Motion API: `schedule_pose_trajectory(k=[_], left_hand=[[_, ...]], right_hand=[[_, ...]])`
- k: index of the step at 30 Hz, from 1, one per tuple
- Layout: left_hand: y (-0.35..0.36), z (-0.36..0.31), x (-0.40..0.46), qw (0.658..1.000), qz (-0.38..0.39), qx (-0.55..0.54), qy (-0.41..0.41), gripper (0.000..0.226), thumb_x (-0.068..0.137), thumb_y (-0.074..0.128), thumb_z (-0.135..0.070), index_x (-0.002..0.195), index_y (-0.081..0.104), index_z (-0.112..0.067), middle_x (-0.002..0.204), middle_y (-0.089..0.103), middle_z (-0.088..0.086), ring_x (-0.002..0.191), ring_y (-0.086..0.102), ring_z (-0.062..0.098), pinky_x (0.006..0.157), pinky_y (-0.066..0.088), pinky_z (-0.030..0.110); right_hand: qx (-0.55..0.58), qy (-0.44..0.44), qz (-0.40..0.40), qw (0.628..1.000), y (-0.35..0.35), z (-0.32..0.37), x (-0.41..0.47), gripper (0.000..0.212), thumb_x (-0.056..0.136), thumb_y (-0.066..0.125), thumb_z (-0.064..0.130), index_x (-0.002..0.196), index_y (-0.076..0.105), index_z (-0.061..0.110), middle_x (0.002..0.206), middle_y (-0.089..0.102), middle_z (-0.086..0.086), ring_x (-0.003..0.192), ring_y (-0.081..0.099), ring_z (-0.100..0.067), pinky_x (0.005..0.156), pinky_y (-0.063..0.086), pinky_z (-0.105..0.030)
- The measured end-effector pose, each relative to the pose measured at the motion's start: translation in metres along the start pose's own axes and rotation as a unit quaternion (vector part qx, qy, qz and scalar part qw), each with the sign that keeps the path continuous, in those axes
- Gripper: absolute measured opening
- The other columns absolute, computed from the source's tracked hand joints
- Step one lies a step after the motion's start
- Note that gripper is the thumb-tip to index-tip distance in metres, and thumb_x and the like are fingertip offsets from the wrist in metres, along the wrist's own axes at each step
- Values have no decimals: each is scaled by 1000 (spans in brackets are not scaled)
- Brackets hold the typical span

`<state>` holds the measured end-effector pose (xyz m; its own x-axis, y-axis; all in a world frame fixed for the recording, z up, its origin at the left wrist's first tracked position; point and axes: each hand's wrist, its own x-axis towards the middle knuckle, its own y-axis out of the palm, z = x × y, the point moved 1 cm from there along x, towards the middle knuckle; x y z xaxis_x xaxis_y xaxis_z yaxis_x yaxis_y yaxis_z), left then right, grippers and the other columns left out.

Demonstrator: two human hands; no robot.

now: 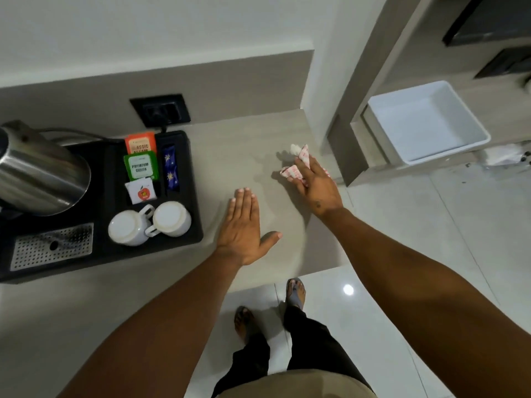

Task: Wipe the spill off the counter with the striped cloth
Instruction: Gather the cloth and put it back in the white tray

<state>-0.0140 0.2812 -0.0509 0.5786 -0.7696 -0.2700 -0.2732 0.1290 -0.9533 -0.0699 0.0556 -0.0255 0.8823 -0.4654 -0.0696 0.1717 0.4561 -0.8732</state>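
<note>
The striped cloth (297, 162), white with red stripes, lies bunched on the beige counter (244, 156) near its right edge. My right hand (316, 186) presses down on the cloth, fingers spread over it, so only its far ends show. My left hand (244, 228) rests flat on the counter to the left, palm down, fingers together and thumb out, holding nothing. A faint wet sheen marks the counter between the two hands; the spill itself is hard to make out.
A black tray (192, 196) at left carries a steel kettle (40, 173), tea sachets (140, 165), two upturned white cups (149, 224) and a drip grille. A wall socket (161, 109) sits behind. A white bin (425, 122) stands beyond the counter's right edge.
</note>
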Motion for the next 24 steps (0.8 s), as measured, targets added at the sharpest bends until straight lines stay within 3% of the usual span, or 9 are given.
schedule_pose_trajectory(k=[3,8,11,15,20,24], left_hand=[[-19,-20,34,999,-13,-14,28,118,84,3,-86,159,-6,4,171,-8,26,159,-13,38,130,-4,50],[-47,-75,105,995,-36,-19,96,120,84,9,-87,160,5,6,170,-1,28,159,-8,40,130,2,55],[-51,-109,147,993,-19,-10,114,125,80,-1,-92,160,-2,4,171,-7,26,158,-13,39,130,-1,53],[-43,-140,192,993,-25,6,119,123,78,-9,-93,159,-14,-1,170,-17,22,157,-20,35,130,-4,48],[-32,-154,228,993,-21,-10,115,121,76,-7,-97,155,-22,-6,170,-22,18,156,-25,31,130,-5,47],[-28,-154,242,994,-10,-12,106,121,75,-2,-97,154,-24,-7,169,-23,17,156,-25,31,130,-5,46]], right_hand=[[-2,10,-56,998,-47,-31,19,54,105,55,38,157,43,27,169,31,-3,152,36,-30,117,42,-45],[-35,55,-136,989,-142,-115,60,55,106,51,38,159,40,24,167,33,-9,153,33,-30,122,35,-42],[-75,105,-112,985,-168,-170,83,58,109,43,42,163,25,31,171,23,-3,155,27,-27,127,26,-39],[-52,183,-50,980,-169,-226,116,60,109,38,47,164,20,31,172,20,-1,156,25,-30,129,18,-46],[0,210,2,978,-152,-264,146,60,109,38,47,164,20,33,172,18,-1,157,20,-32,130,10,-50],[-48,203,66,976,-134,-283,159,62,110,32,48,165,11,30,175,-1,-3,161,1,-31,129,2,-48]])
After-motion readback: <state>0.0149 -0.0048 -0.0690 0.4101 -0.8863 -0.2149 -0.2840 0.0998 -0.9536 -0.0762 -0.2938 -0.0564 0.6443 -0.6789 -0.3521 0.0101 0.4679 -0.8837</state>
